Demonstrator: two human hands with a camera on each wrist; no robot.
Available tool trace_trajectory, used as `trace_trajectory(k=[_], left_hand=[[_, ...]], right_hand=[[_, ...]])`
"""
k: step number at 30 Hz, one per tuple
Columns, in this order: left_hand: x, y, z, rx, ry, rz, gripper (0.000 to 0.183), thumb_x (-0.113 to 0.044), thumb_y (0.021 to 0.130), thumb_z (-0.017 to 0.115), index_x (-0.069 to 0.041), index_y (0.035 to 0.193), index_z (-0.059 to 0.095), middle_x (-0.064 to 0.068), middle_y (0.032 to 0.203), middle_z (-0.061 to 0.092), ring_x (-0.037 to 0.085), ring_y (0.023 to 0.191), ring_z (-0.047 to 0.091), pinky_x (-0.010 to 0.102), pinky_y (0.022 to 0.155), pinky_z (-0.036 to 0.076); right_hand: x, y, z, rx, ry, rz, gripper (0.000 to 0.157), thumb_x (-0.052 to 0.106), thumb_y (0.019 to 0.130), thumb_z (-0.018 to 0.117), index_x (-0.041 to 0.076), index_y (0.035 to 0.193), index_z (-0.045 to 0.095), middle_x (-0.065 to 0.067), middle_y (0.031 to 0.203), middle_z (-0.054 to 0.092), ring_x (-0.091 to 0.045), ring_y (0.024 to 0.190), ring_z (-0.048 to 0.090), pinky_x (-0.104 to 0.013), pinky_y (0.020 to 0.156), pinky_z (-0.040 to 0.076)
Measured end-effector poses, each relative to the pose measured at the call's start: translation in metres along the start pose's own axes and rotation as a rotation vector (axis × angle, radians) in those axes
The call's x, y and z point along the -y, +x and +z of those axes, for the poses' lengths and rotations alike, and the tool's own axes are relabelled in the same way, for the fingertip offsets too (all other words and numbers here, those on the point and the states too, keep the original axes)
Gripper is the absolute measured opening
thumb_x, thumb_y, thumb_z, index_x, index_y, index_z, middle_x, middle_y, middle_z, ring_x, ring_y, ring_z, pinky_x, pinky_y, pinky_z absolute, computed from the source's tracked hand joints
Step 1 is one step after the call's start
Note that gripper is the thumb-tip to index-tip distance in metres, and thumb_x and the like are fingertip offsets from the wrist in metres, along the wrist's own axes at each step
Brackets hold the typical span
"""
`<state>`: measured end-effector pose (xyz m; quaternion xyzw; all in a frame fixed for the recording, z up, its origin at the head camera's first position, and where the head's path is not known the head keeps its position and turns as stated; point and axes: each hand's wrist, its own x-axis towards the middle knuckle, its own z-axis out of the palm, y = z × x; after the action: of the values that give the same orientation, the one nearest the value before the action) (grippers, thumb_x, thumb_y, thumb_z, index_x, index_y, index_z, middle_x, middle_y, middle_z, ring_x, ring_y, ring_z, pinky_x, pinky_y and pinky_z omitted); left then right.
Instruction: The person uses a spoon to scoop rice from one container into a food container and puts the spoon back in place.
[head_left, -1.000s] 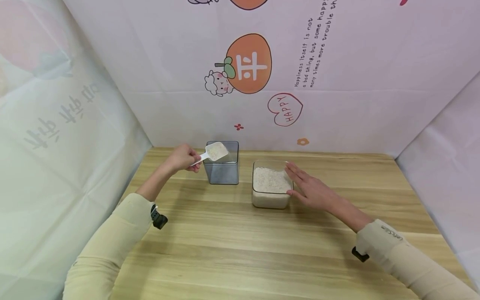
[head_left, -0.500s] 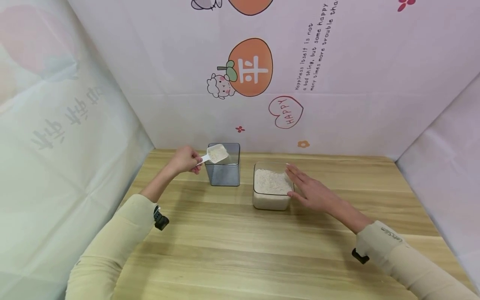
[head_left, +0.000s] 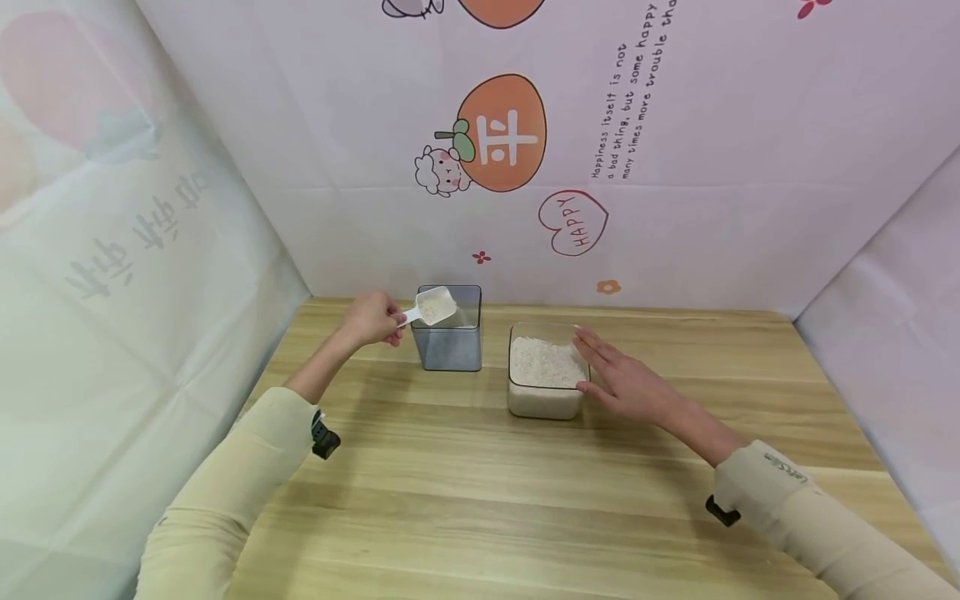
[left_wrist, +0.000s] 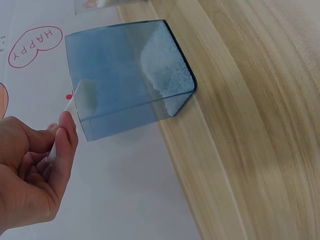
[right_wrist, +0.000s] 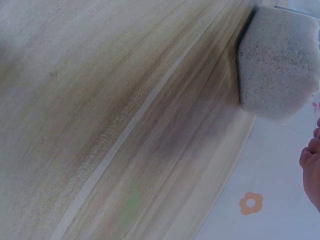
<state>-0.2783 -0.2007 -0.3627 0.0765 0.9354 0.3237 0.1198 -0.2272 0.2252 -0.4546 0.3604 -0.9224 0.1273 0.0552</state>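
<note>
My left hand (head_left: 372, 318) pinches the thin handle of a white scoop (head_left: 437, 306) holding pale grains that look like rice. The scoop is above the mouth of a bluish see-through square container (head_left: 452, 350). In the left wrist view, white grains (left_wrist: 167, 62) lie in the bottom of that container, and the left hand (left_wrist: 37, 167) is just outside its rim. With fairly straight fingers, my right hand (head_left: 626, 383) touches the right side of a clear square container (head_left: 546, 404), well filled with the same pale grains (head_left: 543, 364). The right wrist view shows only part of the right hand (right_wrist: 312, 167).
Both containers stand toward the back of a wooden table (head_left: 480, 500), a small gap between them. A white printed cloth (head_left: 337, 167) rises right behind the table, with more cloth at the left and right sides.
The view has shifted slightly. The scoop stays over the bluish container, with at most a small change in tilt. My right hand stays at the clear container.
</note>
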Motion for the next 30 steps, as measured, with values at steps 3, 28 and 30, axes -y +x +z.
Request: trace_trajectory(k=[3, 28, 30], left_hand=[[0.001, 0.002, 0.002, -0.013, 0.018, 0.002, 0.021, -0.003, 0.099, 0.056, 0.013, 0.102, 0.068, 0.011, 0.072, 0.069, 0.007, 0.053, 0.063, 0.020, 0.054, 0.054], [0.011, 0.006, 0.011, -0.098, 0.236, 0.085, 0.014, -0.008, 0.095, 0.063, -0.001, 0.087, 0.072, 0.008, 0.071, 0.073, 0.024, 0.064, 0.071, 0.021, 0.049, 0.040], [0.011, 0.006, 0.012, -0.104, 0.243, 0.088, 0.014, -0.008, 0.095, 0.063, -0.001, 0.087, 0.072, 0.008, 0.071, 0.073, 0.026, 0.067, 0.072, 0.021, 0.049, 0.040]], right_hand=[[-0.002, 0.000, 0.001, -0.005, -0.011, -0.006, 0.072, 0.037, 0.103, 0.053, -0.002, 0.156, 0.023, -0.022, 0.163, 0.021, -0.038, 0.149, 0.027, -0.054, 0.108, 0.042], [0.000, 0.001, 0.001, 0.019, 0.003, 0.007, 0.073, 0.036, 0.102, 0.055, -0.003, 0.156, 0.023, -0.021, 0.165, 0.017, -0.039, 0.148, 0.030, -0.055, 0.107, 0.043], [0.000, 0.001, 0.000, 0.016, 0.005, 0.005, 0.073, 0.036, 0.102, 0.055, -0.002, 0.156, 0.023, -0.021, 0.165, 0.017, -0.039, 0.148, 0.030, -0.055, 0.107, 0.043]])
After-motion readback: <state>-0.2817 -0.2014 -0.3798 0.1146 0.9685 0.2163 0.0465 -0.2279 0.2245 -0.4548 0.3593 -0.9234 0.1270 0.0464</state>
